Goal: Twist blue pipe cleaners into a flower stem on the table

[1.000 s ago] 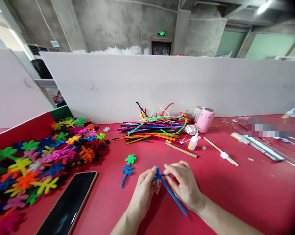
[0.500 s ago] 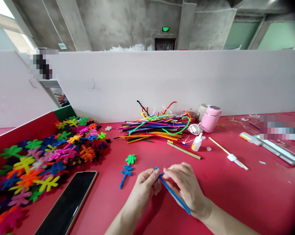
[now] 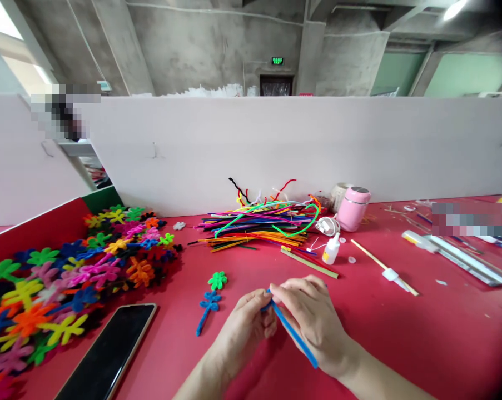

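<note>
A blue pipe cleaner is held between my two hands, just above the red table. My left hand pinches its bent upper end between thumb and fingers. Against that same end press the fingertips of my right hand, closed on it, while the long straight part slants down to the right under the palm. The fingers partly hide the bend. To the left of my hands lies a blue pipe-cleaner stem with leaf loops, and a green pipe-cleaner flower sits right above it.
A phone lies at front left beside a heap of colourful pipe-cleaner flowers. Bundled pipe cleaners lie at the back. Further right are a glue bottle, a pink flask and a wooden stick.
My right fingers have moved in closer to my left fingertips at the pipe cleaner's bent end. The view has tilted up slightly.
</note>
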`<action>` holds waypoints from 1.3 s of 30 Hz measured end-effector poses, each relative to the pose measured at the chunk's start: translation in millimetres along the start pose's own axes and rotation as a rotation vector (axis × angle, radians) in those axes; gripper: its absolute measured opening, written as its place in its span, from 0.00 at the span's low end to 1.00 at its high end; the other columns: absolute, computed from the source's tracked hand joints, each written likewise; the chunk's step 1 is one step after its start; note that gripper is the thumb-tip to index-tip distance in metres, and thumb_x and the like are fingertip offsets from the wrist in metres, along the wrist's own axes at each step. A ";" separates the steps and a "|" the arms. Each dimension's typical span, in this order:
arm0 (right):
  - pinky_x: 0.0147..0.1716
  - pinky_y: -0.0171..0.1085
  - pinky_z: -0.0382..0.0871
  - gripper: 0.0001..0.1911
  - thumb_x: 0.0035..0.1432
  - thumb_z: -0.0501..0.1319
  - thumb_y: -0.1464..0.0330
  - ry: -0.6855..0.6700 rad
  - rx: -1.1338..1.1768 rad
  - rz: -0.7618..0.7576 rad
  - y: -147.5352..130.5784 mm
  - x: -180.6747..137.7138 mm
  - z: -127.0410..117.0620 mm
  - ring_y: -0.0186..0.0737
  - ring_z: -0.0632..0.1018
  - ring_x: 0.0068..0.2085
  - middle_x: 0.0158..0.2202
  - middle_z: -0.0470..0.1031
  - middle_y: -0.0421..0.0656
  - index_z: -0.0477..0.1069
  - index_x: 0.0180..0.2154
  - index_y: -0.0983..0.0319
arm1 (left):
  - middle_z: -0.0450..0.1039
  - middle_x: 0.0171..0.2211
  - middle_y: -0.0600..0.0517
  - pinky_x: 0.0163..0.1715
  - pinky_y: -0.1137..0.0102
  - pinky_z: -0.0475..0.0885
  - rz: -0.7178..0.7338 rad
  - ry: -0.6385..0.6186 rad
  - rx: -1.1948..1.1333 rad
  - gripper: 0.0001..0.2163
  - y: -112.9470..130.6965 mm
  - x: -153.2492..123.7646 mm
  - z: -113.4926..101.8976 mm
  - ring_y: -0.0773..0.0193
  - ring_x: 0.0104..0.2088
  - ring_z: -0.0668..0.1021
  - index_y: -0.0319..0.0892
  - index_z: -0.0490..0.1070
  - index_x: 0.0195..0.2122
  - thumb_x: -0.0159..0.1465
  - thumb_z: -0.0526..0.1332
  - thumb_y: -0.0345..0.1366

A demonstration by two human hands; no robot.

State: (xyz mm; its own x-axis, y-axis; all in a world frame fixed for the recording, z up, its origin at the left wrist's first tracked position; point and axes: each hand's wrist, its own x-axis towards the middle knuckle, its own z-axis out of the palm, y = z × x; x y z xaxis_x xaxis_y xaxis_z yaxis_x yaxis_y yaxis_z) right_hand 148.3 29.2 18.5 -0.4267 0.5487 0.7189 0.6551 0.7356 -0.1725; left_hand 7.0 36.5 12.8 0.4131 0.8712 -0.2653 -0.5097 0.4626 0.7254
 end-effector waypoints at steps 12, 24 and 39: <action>0.41 0.43 0.59 0.18 0.54 0.56 0.74 0.038 0.061 -0.024 10.8 -18.5 5.8 0.40 0.72 0.40 0.35 0.75 0.44 0.60 0.48 0.63 | 0.60 0.16 0.56 0.21 0.73 0.55 0.083 -0.022 0.105 0.11 -11.3 -3.9 -8.9 0.71 0.18 0.62 0.38 0.63 0.20 0.58 0.54 0.35; 0.40 0.42 0.60 0.18 0.51 0.58 0.75 0.018 0.020 -0.077 7.8 -16.1 3.4 0.40 0.72 0.38 0.34 0.76 0.43 0.62 0.46 0.63 | 0.53 0.16 0.59 0.20 0.74 0.53 0.012 0.023 0.054 0.10 -12.8 -5.9 -7.0 0.72 0.18 0.58 0.39 0.62 0.19 0.55 0.59 0.35; 0.32 0.41 0.65 0.27 0.54 0.54 0.75 -0.026 0.040 -0.147 7.2 -16.3 10.9 0.41 0.72 0.33 0.33 0.75 0.45 0.49 0.55 0.65 | 0.55 0.16 0.58 0.21 0.74 0.56 -0.008 0.077 -0.006 0.11 -16.3 -5.6 -1.2 0.71 0.18 0.61 0.39 0.63 0.17 0.50 0.61 0.37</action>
State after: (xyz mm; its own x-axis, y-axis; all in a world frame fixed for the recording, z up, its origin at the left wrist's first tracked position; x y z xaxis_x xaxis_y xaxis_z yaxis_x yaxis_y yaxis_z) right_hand 153.2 29.9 -1.8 -0.5325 0.4435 0.7210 0.5593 0.8237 -0.0936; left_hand 12.0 24.3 1.6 0.3579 0.8776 -0.3190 -0.5115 0.4701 0.7193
